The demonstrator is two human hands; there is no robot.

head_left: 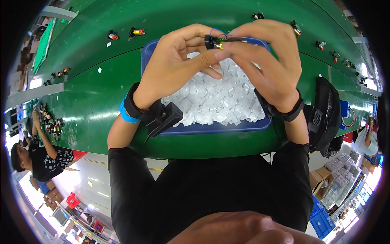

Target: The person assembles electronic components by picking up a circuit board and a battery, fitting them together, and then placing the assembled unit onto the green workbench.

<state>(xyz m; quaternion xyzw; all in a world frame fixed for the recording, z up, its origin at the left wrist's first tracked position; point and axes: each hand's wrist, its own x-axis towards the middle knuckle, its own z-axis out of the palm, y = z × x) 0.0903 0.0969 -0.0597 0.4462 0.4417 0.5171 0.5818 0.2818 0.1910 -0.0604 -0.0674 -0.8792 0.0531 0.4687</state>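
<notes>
At the green table (pixel 97 89), I see the person's left hand (pixel 176 61) clamp the black end of a wired part (pixel 209 42) while the right hand (pixel 272 57) pinches its other end. They hold it above the far edge of a blue tray (pixel 215 130), heaped with white slips (pixel 219 101). Two similar parts (pixel 138 31) lie past its far left corner.

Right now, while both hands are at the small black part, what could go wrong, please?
The part, held by the left hand and right hand over the tray, might slip and drop among the white pieces. Its thin blue wire bows outward, so it could perhaps get caught or pulled.
</notes>
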